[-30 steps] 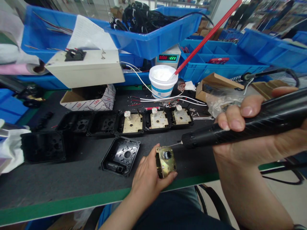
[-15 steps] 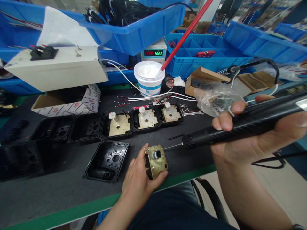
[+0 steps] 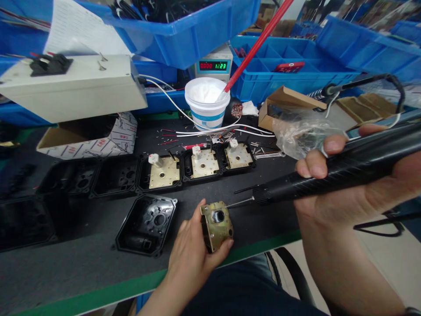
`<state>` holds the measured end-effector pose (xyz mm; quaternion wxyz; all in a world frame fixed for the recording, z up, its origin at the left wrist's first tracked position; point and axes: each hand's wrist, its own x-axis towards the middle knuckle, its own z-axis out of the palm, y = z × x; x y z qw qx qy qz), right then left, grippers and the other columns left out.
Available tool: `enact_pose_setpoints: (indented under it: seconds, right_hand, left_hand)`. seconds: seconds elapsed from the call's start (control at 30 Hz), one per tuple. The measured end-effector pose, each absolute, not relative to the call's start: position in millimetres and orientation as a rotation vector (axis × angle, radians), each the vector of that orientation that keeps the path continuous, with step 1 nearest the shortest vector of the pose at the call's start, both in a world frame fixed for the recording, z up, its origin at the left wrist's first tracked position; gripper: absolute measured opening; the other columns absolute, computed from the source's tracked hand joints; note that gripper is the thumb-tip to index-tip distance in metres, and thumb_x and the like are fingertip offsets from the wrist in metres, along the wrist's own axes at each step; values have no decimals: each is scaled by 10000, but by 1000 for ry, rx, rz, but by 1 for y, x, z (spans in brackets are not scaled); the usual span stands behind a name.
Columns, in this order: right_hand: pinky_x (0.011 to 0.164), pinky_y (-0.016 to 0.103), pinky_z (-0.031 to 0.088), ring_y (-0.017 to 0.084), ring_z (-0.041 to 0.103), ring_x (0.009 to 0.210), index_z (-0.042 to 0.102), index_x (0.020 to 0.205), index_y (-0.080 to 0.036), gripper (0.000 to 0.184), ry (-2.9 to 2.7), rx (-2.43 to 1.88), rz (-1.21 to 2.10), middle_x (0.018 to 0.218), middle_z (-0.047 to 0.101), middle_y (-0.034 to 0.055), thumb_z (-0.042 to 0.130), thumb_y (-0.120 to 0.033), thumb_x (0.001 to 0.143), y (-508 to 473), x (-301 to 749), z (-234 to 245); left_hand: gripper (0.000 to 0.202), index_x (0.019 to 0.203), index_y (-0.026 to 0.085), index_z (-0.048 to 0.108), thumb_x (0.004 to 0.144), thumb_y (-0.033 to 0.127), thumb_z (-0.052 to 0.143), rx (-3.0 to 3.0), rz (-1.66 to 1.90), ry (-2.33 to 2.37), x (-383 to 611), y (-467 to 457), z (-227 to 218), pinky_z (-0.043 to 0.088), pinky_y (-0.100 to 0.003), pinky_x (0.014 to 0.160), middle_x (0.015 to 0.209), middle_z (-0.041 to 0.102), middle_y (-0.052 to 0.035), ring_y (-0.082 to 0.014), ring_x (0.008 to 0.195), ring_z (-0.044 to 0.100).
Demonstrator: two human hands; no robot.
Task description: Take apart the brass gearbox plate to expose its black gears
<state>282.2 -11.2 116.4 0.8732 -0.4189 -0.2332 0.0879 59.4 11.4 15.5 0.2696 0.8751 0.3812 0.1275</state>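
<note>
Head view: the left hand [image 3: 194,250] sits at the front edge of the desk [image 3: 82,267], its fingers clamped around a small brass-coloured mechanism [image 3: 217,224] that is tilted up toward the camera, thumb along its left side and a fingertip under its lower right corner. The right hand [image 3: 355,188] comes in from the right edge, fingers wrapped tight on a long black electric screwdriver [image 3: 332,175] held nearly level; its thin bit [image 3: 240,202] points left and meets the top right corner of the mechanism. Just left of the left hand, near the front edge, lies an open black plastic housing [image 3: 148,224], empty side up. Behind it, across the middle of the desk, runs a row of black housings; the three on the right [image 3: 200,164] each hold a brass plate with a white knob, the ones on the left [image 3: 98,175] show only black insides. Toward the back edge stands a white tub [image 3: 207,103] of white paste with a red stick [image 3: 256,46] leaning in it, and white wires [image 3: 213,131] trail in front of it. A cardboard box [image 3: 95,138] sits at the back left under a beige case [image 3: 75,90]. A crumpled clear bag [image 3: 302,134] lies at the back right, near the right hand. Blue bins [image 3: 184,39] line the back, with a small meter showing red and green digits [image 3: 213,66] between them
</note>
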Motion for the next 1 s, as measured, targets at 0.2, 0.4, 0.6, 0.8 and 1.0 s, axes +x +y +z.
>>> enact_pose_setpoints:
  seconds: [0.2,0.4,0.6,0.8,1.0]
  right_hand:
    - [321,217,408,82,457,349,624,832,-257,227,-636,-906,371,590,561,-64,615,-466,743,-27,279,122]
    - [252,160,300,50,378,296,635,815,-226,373,-649,-844,227,524,520,-75,533,-577,738,-23,283,115]
    - [266,155,301,51,391,315,588,798,-213,366,-506,-846,213,502,497,-86,549,-567,713,-18,281,116]
    - [285,158,315,54,434,351,587,793,-220,394,-472,-842,176,529,510,-80,445,-588,778,-25,284,116]
    - [269,166,287,50,448,354,641,797,-217,368,-485,-836,282,617,584,-64,572,-562,688,-54,288,117]
  left_hand:
    - [784,1403,213,46,821,464,506,2374,373,966,63,10,18,473,-509,883,1301,492,-182,-307,1077,576]
    - [782,1400,216,101,799,459,538,2261,366,1000,65,9,15,473,-477,899,1267,529,-148,-296,1098,562]
    - [843,1384,159,134,752,472,598,2208,316,981,64,12,21,473,-447,908,1245,538,-167,-291,1119,547]
    - [946,1384,168,125,686,478,684,2196,287,1006,66,13,23,444,-451,949,1301,501,-169,-292,1166,515]
    - [920,1381,186,141,694,455,691,2201,317,1038,68,12,19,449,-456,937,1268,519,-166,-299,1145,535]
